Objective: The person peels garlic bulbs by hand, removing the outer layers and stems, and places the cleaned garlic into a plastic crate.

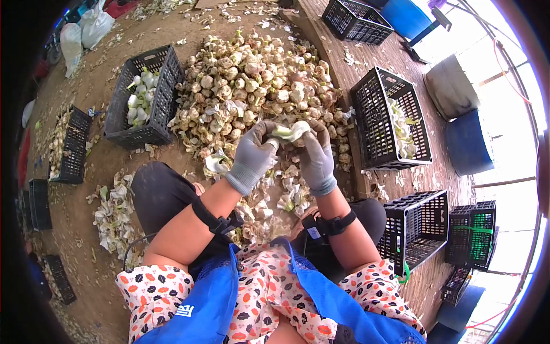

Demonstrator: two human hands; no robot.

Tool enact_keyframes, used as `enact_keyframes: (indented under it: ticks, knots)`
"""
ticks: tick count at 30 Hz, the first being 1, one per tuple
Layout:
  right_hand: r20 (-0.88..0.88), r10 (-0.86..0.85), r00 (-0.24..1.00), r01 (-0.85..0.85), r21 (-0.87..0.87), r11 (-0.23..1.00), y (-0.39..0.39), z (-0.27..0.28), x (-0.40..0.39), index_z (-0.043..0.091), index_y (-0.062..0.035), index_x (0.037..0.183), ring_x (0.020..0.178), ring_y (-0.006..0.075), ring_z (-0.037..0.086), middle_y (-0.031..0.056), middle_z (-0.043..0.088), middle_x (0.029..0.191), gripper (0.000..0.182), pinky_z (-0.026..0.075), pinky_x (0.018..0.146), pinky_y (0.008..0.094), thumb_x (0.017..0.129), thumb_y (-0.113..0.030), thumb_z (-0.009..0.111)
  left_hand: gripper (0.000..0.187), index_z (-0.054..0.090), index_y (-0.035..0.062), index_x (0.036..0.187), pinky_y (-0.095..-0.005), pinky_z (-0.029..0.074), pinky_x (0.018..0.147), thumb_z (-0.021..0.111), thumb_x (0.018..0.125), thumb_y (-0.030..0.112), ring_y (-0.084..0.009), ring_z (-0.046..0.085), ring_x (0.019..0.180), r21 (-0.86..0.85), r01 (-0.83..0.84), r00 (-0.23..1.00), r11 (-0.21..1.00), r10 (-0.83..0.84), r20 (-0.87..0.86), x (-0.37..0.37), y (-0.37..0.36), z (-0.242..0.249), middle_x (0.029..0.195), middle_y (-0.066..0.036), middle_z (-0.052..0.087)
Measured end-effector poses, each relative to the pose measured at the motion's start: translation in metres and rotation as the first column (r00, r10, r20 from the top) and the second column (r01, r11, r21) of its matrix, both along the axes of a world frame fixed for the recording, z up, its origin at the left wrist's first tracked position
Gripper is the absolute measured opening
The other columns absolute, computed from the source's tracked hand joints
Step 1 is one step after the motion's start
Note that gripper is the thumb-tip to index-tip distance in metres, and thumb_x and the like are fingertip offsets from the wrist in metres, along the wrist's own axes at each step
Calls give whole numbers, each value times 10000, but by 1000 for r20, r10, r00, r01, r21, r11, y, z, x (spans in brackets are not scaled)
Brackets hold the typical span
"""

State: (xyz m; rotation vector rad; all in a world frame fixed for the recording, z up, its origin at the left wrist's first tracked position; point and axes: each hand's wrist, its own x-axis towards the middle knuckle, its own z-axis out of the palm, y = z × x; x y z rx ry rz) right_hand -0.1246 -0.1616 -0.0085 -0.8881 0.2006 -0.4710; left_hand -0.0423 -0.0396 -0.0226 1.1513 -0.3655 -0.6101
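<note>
A garlic bulb, white with a pale green stem, is held between my two gloved hands above the near edge of a garlic pile. My left hand, in a grey glove soiled at the fingers, is closed at the stem end. On the bulb end, the fingers of my right hand are wrapped round it. The bulbs in the pile are brownish, with dry skins. Pale loose peels lie on the ground below my wrists.
Left of the pile stands a black crate with clean white bulbs inside. Another crate at right holds whitish, green-tipped pieces. An open-sided crate sits by my right knee. Blue barrels stand at far right.
</note>
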Motion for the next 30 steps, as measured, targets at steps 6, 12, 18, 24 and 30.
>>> enact_keyframes:
  ticks: [6, 12, 18, 24, 30]
  knots:
    - [124, -122, 985, 167, -490, 855, -3, -13, 1, 434, -72, 1119, 1023, 189, 551, 97, 511, 1188, 505, 469, 879, 299, 726, 20, 739, 205, 573, 52, 1095, -292, 526, 787, 554, 892, 72, -158, 625, 890, -194, 119, 902, 974, -188, -390, 5, 3, 23, 1020, -59, 631]
    - [291, -251, 923, 355, -896, 265, 0, -13, -2, 436, -83, 1034, 1019, 303, 564, 180, 525, 1139, 551, 485, 850, 335, 623, -24, 798, 242, 585, 31, 1096, -254, 531, 775, 554, 860, -14, -135, 627, 868, -138, 100, 914, 985, -146, -378, 6, 6, 22, 1009, -62, 641]
    - [291, -73, 954, 266, -708, 654, 8, -14, 2, 429, -39, 1141, 999, 216, 581, 157, 531, 1142, 523, 470, 875, 311, 707, 42, 709, 216, 582, 1, 1056, -269, 528, 784, 539, 852, -55, -145, 623, 890, -61, 5, 986, 998, -15, -169, 1, 0, -5, 1006, -84, 635]
    - [39, -135, 990, 140, -341, 930, 11, -2, 0, 453, -3, 1154, 921, 146, 573, 92, 575, 1033, 325, 477, 827, 266, 882, -121, 585, 245, 533, 20, 890, -251, 501, 735, 444, 754, -163, -107, 587, 811, -111, -43, 988, 993, 59, 143, -6, -6, -4, 915, -41, 608]
    - [-156, -202, 967, 77, -575, 815, -14, -33, -1, 571, -30, 938, 747, 95, 587, 49, 624, 815, 361, 485, 653, 224, 984, -353, 415, 197, 532, 26, 809, -251, 461, 667, 460, 695, -117, -91, 548, 735, 159, 105, 836, 982, -174, 521, -8, 4, 15, 815, -6, 583]
